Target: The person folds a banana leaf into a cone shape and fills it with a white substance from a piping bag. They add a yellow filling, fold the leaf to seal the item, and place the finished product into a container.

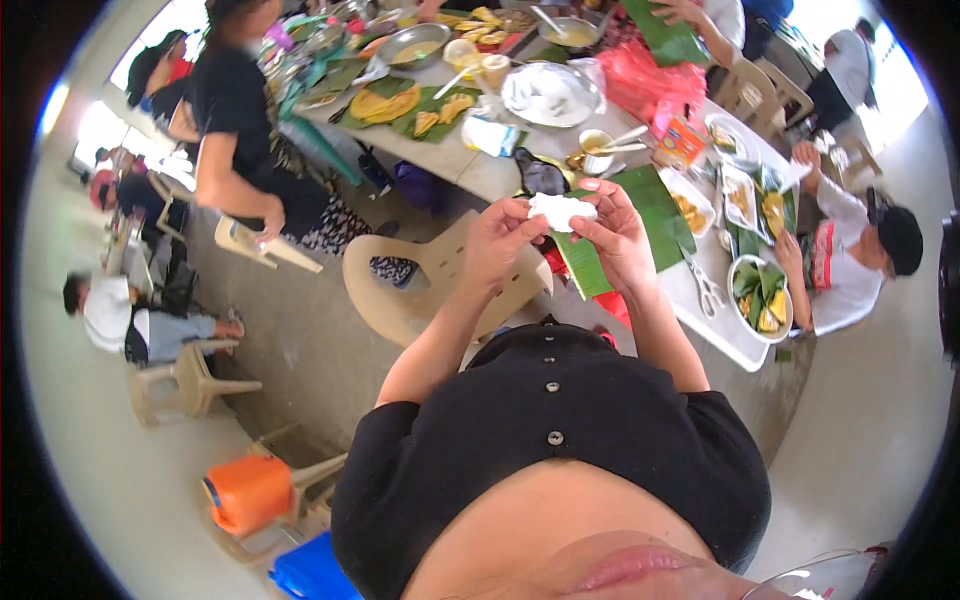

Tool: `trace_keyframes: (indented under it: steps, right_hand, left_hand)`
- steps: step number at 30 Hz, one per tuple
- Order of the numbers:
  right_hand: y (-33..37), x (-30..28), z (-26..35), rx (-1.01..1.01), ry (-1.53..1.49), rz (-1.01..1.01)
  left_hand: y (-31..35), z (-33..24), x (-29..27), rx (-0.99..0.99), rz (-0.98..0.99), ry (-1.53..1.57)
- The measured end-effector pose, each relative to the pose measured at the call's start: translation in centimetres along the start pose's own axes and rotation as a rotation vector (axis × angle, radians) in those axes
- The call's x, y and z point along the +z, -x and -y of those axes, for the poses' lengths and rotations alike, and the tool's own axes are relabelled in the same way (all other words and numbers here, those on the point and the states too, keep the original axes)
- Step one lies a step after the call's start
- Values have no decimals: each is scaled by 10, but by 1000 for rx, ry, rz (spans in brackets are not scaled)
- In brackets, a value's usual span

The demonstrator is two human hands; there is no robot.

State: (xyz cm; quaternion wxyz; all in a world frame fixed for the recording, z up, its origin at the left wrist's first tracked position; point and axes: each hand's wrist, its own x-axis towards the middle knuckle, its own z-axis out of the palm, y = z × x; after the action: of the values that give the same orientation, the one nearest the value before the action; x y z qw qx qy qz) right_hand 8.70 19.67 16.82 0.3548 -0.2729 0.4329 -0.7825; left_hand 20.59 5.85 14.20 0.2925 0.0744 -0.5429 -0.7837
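A small white lump (562,212), soft-looking and irregular, is pinched between my two hands above the near table edge. My left hand (497,242) grips its left end with thumb and fingers. At the other end, my right hand (615,240) holds it between thumb and fingertips. I cannot tell whether it is dough or wadded tissue. Below and beside my right hand lie pieces of green banana leaf (650,210). White-handled scissors (706,290) rest on the table to the right. A large round platter with a white, shiny cover or content (550,92) stands beyond my hands.
A beige plastic chair (375,285) stands left of my arms. White trays of food (688,202) and a white bowl with leaves (738,305) are at the right, near a person in a cap (850,260). Another person in black (235,120) stands at the left.
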Motion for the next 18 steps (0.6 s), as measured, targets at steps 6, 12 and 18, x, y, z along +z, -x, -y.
trace_keyframes:
  steps: [6,12,18]
  right_hand:
    - [9,-38,15,-81,32,-82]
    - [11,-75,37,-307,438,-183]
    - [9,-118,49,-477,790,-7]
  left_hand:
    - [-20,21,38,-111,25,120]
    - [-42,54,77,-144,-55,-70]
    - [-60,76,126,-256,-48,53]
